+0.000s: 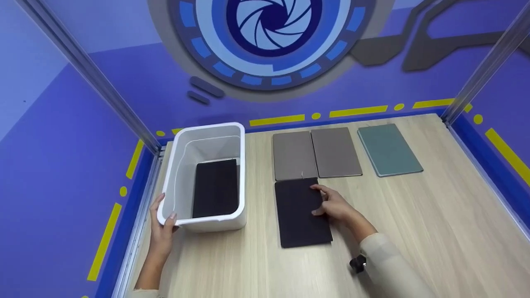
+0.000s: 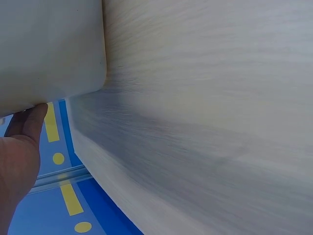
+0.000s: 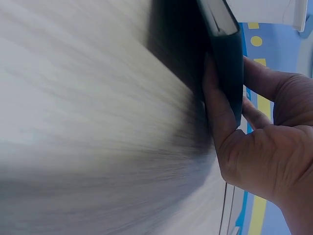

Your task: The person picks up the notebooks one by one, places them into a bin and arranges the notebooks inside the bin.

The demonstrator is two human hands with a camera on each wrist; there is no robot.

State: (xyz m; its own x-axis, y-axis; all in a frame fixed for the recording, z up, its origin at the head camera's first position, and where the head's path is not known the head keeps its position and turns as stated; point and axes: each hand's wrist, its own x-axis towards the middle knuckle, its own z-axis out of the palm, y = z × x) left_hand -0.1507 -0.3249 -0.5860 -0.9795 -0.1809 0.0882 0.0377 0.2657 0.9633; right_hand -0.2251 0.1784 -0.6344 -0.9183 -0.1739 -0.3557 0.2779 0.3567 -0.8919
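My left hand [image 1: 162, 236] grips the near left corner of a white plastic bin [image 1: 242, 176], thumb over the rim and fingers around the outside. Inside the bin lies a black notebook [image 1: 215, 189]. My right hand [image 1: 337, 207] holds another black notebook [image 1: 299, 221] by its right edge. The right wrist view shows this notebook [image 3: 230, 63] pinched between thumb and fingers, with its page edges showing at one end and a shadow on the table beside it. In the left wrist view, fingers [image 2: 34, 122] press against the bin's wall [image 2: 54, 49].
Two grey-brown notebooks [image 1: 295, 155] lie side by side behind the held one. A green notebook [image 1: 390, 150] is farther right. All lie on a pale wooden table [image 1: 447, 231] bounded by blue-purple walls [image 1: 103, 124] and metal corner posts.
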